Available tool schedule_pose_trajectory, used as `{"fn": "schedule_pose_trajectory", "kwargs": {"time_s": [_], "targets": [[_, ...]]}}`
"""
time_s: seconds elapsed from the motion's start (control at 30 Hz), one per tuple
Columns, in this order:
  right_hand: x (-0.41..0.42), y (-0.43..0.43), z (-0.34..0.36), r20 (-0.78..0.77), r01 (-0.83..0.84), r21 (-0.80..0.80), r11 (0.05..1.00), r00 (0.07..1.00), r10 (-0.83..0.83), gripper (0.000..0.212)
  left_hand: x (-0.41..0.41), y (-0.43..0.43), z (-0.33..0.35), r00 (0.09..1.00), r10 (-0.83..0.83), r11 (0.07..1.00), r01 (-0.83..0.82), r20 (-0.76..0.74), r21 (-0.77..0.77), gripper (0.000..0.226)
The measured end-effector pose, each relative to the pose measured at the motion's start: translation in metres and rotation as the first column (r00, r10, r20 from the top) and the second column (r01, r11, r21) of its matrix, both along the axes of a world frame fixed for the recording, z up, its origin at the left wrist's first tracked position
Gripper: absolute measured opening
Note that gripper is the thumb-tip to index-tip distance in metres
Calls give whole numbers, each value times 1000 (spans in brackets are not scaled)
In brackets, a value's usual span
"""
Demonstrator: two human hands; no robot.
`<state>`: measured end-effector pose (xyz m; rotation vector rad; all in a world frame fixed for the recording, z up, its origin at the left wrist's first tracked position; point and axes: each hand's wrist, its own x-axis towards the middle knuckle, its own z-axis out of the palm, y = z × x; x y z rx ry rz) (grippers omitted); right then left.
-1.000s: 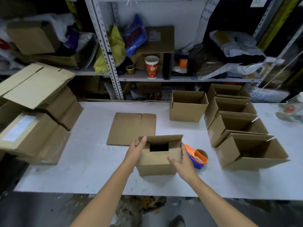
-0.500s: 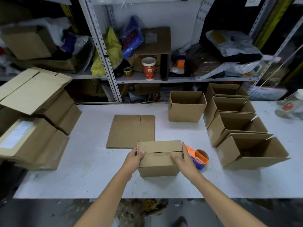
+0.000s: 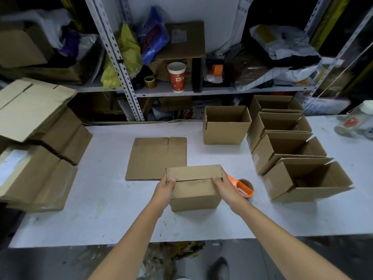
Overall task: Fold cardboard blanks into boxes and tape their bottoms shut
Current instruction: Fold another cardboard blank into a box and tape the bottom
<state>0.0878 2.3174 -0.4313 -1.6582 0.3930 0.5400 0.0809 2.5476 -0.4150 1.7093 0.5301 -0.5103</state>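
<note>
– Fingers [image 3: 223,175] first, from the head view: how do they sit?
– Curled down the short ends of the box [image 3: 193,196], one hand per end. On the left end is the left hand [image 3: 163,188], on the right end the right hand [image 3: 225,187]. Each thumb lies on top, its tip at the seam where the two flaps meet.
– So the box is between the hands?
– Yes, gripped from both sides. Its flaps are folded shut and face up, and it stands on the tabletop [image 3: 96,199] toward the front edge.
– And around it?
– Just behind it to the left lies a flat blank [image 3: 155,158], its near corner hidden by the box. Just beside the right hand there is an orange tape dispenser [image 3: 243,188], and at the far right a row of open boxes [image 3: 298,178].
</note>
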Motion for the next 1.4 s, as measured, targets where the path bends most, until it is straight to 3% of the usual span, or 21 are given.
{"fn": "schedule_pose_trajectory", "kwargs": {"time_s": [0.07, 0.1, 0.13, 0.2, 0.23, 0.3, 0.4, 0.5, 0.57, 0.7, 0.8, 0.9, 1.0, 1.07, 1.17, 1.27, 1.4], "targets": [[9, -20, -2, -48, 122, 20, 992, 992, -120, 39, 3, 2, -1, 1000, 4, 1000, -4, 12, -4, 42], [15, -32, -4, -48, 151, -97, 984, 987, -156, 42, 5, 2, -1, 1000, 12, 1000, -12, 14, -3, 40], [21, -46, -14, -39, 102, -335, 937, 992, -122, 41, 5, 3, -2, 1000, 17, 1000, -17, 12, 0, 40], [27, -67, -39, -68, -92, -696, 712, 996, 62, 41, 6, 2, 0, 1000, 27, 1000, -27, -11, 13, 41], [29, -72, -51, -120, -187, -775, 604, 981, 151, 50, 6, 2, 2, 999, 36, 999, -36, -30, 14, 43], [27, -70, -67, -220, -332, -801, 498, 937, 271, 63, 6, 5, 3, 996, 52, 999, -51, -69, 18, 48], [28, -65, -90, -184, -303, -784, 542, 947, 263, 43, 6, 7, 2, 995, 57, 998, -54, -86, 31, 49], [29, -64, -97, -137, -295, -818, 494, 934, 331, 58, 7, 7, -1, 993, 73, 997, -71, -92, 27, 53], [31, -68, -82, -43, -224, -771, 596, 952, 303, 63, 6, 6, -1, 992, 83, 997, -81, -92, 18, 53], [46, -86, -14, 207, 74, -404, 912, 978, 12, 40, 9, -3, 1, 994, 88, 996, -90, -71, -29, 48], [53, -92, 55, 211, 240, -130, 962, 955, -210, 46, 15, -15, 2, 996, 78, 996, -80, -45, -45, 44], [55, -86, 97, 242, 141, -95, 985, 964, -114, 46, 22, -23, 4, 996, 83, 995, -85, -34, -58, 42], [55, -67, 114, 193, -125, -177, 976, 968, 159, 41, 24, -20, 4, 998, 51, 998, -53, -46, -46, 42], [58, -52, 119, 129, -311, -195, 930, 932, 339, 33, 24, -20, 5, 999, 24, 999, -26, -41, -29, 42], [64, -34, 115, 15, -516, -253, 818, 844, 537, 39, 21, -24, 8, 1000, 14, 1000, -14, -3, 2, 37], [71, -27, 111, -34, -589, -290, 754, 794, 607, 33, 20, -26, 13, 1000, -8, 1000, 8, 13, 26, 38], [77, -29, 109, -52, -640, -304, 706, 751, 658, 46, 22, -18, 20, 997, -72, 983, 73, -12, 169, 48]]}}
